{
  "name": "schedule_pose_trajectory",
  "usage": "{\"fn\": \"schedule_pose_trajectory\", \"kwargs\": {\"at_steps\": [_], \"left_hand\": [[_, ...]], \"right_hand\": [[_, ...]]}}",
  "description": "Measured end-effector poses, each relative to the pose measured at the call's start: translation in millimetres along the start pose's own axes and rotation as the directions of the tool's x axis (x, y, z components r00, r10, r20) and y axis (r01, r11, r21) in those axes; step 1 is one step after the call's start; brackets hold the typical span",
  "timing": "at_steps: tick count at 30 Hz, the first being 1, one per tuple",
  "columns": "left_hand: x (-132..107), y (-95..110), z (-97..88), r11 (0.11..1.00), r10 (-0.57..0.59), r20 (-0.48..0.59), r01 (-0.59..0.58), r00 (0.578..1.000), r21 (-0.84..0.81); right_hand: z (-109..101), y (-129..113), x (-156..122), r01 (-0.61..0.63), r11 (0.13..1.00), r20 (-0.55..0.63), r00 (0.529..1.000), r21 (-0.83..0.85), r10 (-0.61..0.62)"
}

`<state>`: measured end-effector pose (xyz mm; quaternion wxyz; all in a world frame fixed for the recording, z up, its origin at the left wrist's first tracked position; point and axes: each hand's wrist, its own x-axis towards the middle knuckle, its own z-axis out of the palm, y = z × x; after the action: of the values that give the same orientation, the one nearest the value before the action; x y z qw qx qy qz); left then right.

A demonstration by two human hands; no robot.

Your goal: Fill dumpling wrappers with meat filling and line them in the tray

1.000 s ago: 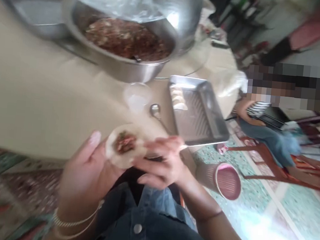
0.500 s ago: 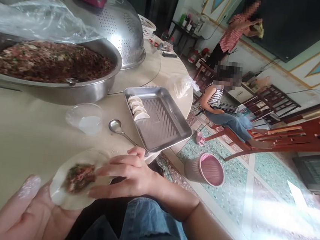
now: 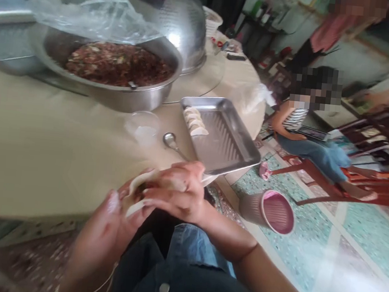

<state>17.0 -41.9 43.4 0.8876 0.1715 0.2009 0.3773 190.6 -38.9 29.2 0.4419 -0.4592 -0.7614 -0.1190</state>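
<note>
Between my hands a dumpling wrapper (image 3: 134, 208) is curled up around dark meat filling, its sides raised and the filling still showing. My left hand (image 3: 111, 220) cups it from the left, with white flour on the thumb. From the right, my right hand (image 3: 179, 193) grips the wrapper's other side with bent fingers. Beyond my right hand lies a metal spoon (image 3: 170, 139) on the table. Several folded dumplings (image 3: 196, 124) sit in a row at the left side of a steel tray (image 3: 226, 151). A clear plastic bowl (image 3: 144, 125) stands left of the spoon.
A large steel basin (image 3: 130, 98) of meat filling stands further back, partly covered by a plastic bag (image 3: 107, 18). Behind it rises a perforated metal cover (image 3: 182, 21). A waste bin (image 3: 277, 211) stands on the floor at right. A seated person (image 3: 300, 124) and a standing person are beyond.
The wrapper, lying flat and open on my left hand before, is now folded upward around the filling. My right fingers have closed on it, and the view has shifted left.
</note>
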Motion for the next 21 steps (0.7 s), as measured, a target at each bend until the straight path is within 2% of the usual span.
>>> {"fn": "schedule_pose_trajectory", "kwargs": {"at_steps": [1, 3, 4, 7, 11, 16, 19, 21], "left_hand": [[-0.3, -4.0, 4.4, 0.991, 0.136, -0.074, -0.134, 0.988, 0.028], [0.1, -9.4, 10.4, 0.982, 0.17, -0.135, -0.157, 0.976, 0.1], [0.4, -10.3, 11.4, 0.977, 0.189, -0.122, -0.175, 0.974, 0.123], [0.1, -8.3, 8.5, 0.969, 0.188, -0.066, -0.174, 0.98, 0.175], [-2.1, -5.4, -1.6, 0.962, 0.166, 0.024, -0.167, 0.986, 0.215], [-3.1, -1.9, -7.6, 0.963, 0.115, 0.028, -0.118, 0.993, 0.243], [0.0, -0.3, -3.0, 0.985, 0.08, 0.011, -0.08, 0.997, 0.154], [4.4, -3.3, 1.4, 0.994, 0.097, -0.015, -0.096, 0.995, 0.044]], "right_hand": [[0.5, -0.9, 0.3, 0.001, 0.999, -0.05, 0.999, 0.04, 0.001], [2.2, -2.5, 0.7, -0.004, 0.994, -0.128, 0.992, 0.112, 0.018], [3.3, -3.2, 0.8, -0.009, 0.991, -0.147, 0.989, 0.135, 0.029], [6.4, -4.7, 0.5, -0.01, 0.99, -0.175, 0.984, 0.144, 0.035], [7.1, -5.0, -1.0, -0.003, 0.992, -0.146, 0.989, 0.13, 0.022], [6.1, -3.9, -1.8, -0.024, 0.978, -0.05, 0.998, 0.208, 0.035], [6.1, -4.8, -0.7, -0.042, 0.964, -0.06, 0.996, 0.262, 0.059], [6.2, -6.0, 0.4, -0.09, 0.969, -0.113, 0.987, 0.232, 0.119]]}}
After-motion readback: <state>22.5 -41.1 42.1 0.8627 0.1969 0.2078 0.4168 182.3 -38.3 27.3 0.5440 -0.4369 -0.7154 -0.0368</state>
